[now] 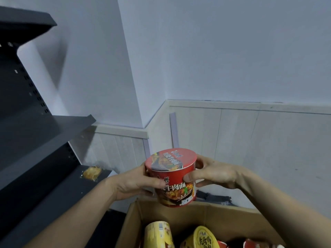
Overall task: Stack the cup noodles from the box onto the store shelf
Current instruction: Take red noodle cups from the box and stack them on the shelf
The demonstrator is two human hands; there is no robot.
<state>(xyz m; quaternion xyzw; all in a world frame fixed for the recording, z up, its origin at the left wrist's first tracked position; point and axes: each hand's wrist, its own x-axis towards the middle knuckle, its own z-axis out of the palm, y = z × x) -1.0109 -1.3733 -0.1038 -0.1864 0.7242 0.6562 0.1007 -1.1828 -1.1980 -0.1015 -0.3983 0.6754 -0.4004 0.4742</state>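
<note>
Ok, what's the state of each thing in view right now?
Red noodle cup: lid sealed, held above the box, tilted slightly.
Left hand: holds the cup's left side.
Right hand: holds the cup's right side.
Cardboard box: open, more cups inside.
Yellow cups: lying tilted in the box.
Lower shelf: bears one small packet.

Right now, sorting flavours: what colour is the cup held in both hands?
The cup noodle is red with a food picture; head view.
</note>
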